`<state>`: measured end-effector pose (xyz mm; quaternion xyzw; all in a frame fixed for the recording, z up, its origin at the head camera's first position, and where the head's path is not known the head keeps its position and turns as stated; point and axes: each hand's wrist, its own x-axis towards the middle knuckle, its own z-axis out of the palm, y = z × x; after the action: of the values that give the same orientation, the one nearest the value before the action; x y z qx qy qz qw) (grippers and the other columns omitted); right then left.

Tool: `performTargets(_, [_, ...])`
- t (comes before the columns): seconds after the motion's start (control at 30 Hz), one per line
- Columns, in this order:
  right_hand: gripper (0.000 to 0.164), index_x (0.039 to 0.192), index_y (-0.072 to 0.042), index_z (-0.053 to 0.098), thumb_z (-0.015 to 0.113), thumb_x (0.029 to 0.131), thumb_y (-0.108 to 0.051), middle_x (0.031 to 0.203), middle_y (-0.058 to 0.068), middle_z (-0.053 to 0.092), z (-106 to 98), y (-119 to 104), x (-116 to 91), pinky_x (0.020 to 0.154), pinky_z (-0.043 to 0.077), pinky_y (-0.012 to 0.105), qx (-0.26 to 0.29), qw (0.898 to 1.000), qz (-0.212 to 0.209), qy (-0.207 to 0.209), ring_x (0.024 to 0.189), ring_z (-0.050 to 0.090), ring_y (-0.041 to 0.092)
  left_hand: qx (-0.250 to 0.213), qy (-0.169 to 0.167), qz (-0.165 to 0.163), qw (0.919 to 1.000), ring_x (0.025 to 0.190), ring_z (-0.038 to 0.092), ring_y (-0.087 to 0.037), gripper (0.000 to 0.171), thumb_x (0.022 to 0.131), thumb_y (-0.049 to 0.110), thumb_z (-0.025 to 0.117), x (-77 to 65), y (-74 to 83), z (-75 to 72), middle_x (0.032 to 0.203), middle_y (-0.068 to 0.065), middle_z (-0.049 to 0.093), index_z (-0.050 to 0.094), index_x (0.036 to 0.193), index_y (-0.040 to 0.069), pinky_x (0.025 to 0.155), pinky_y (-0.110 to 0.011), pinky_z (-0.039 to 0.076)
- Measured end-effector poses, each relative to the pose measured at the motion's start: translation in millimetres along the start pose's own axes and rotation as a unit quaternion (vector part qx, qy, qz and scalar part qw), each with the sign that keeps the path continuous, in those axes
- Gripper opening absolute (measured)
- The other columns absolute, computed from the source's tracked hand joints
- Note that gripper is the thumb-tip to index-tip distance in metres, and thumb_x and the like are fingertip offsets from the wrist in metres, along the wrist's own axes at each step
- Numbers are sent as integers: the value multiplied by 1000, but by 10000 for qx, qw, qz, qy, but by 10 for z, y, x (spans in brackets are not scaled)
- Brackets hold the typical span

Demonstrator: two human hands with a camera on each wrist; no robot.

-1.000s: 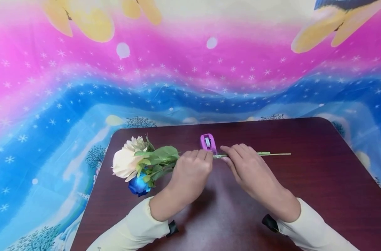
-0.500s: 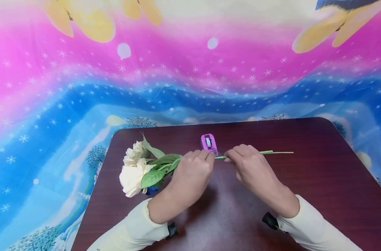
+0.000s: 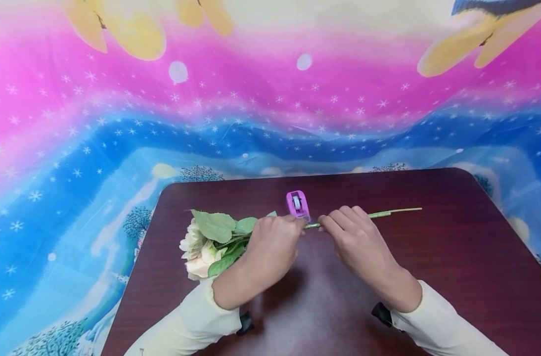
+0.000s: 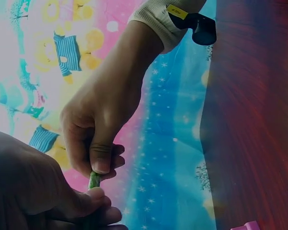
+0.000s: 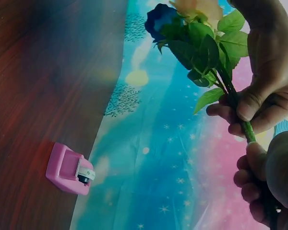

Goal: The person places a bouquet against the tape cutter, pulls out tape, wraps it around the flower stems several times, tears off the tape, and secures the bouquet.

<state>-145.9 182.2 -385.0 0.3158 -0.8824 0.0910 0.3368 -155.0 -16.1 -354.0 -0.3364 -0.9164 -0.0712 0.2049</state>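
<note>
Both hands grip the stems of one small bouquet side by side, level across the table. My left hand [image 3: 272, 252] pinches the stems just below the leaves, thumb on top in the right wrist view. A short way along, my right hand [image 3: 361, 242] pinches the same green stems [image 3: 312, 226], whose thin ends [image 3: 406, 210] stick out beyond it. Cream flowers [image 3: 201, 264] and green leaves [image 3: 214, 226] spread left of the left hand. A blue rose [image 5: 161, 21] shows in the right wrist view but is hidden in the head view.
A pink tape dispenser [image 3: 296, 201] with a roll of tape stands on the dark red-brown table [image 3: 430, 267], just behind the stems. A colourful printed cloth [image 3: 270, 109] hangs behind the table and along its left side.
The bouquet has turned about its stems: the blue rose has gone out of sight and leaves now face up. The thin stem end has swung slightly farther back. Both hands stay nearly in place.
</note>
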Motion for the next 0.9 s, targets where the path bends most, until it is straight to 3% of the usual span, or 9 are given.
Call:
performTargets(0.1, [7, 97, -2, 71, 71, 95, -9, 84, 8, 69, -13, 0, 0, 66, 42, 35, 96, 9998, 135, -81, 77, 59, 23, 47, 246, -51, 9997, 53, 63, -16, 13, 82, 18, 85, 2, 9, 17, 77, 8, 75, 79, 94, 20, 44, -30, 45])
performTargets(0.2, [18, 98, -3, 72, 82, 83, -6, 85, 7, 69, -37, -8, 13, 65, 45, 34, 300, 9991, 273, -136, 77, 59, 22, 262, 388, -45, 9989, 51, 61, -16, 14, 79, 16, 86, -2, 23, 27, 76, 7, 75, 80, 92, 19, 44, -29, 45])
performTargets(0.4, [20, 104, -4, 73, 81, 86, -11, 90, 5, 70, -100, -10, 64, 75, 56, 36, 785, 9931, 646, -583, 83, 65, 20, 1058, 802, 174, 9910, 53, 62, -12, 11, 80, 8, 80, -24, 55, 66, 73, 5, 73, 79, 85, 17, 47, -26, 47])
performTargets(0.57, [16, 104, -5, 73, 77, 90, -10, 89, 4, 71, -107, 1, 74, 75, 58, 37, 878, 9880, 829, -962, 82, 67, 19, 1210, 1014, 278, 9871, 56, 65, -11, 7, 83, 9, 78, -33, 76, 74, 73, 3, 73, 79, 84, 16, 50, -24, 48])
performTargets(0.77, [12, 90, -4, 72, 82, 83, -2, 79, 4, 69, -50, 32, 52, 68, 56, 35, 814, 9937, 522, -573, 73, 64, 18, 1097, 985, 313, 9886, 57, 66, -10, 7, 83, 8, 79, -27, 83, 64, 74, 2, 74, 78, 86, 14, 51, -24, 49])
performTargets(0.9, [14, 89, -3, 73, 83, 79, 0, 79, 5, 69, -24, 35, 31, 67, 55, 36, 757, 9954, 497, -301, 72, 62, 19, 703, 583, 297, 9954, 64, 69, -9, 7, 85, 12, 80, -5, 63, 26, 80, 4, 75, 78, 91, 15, 54, -24, 51])
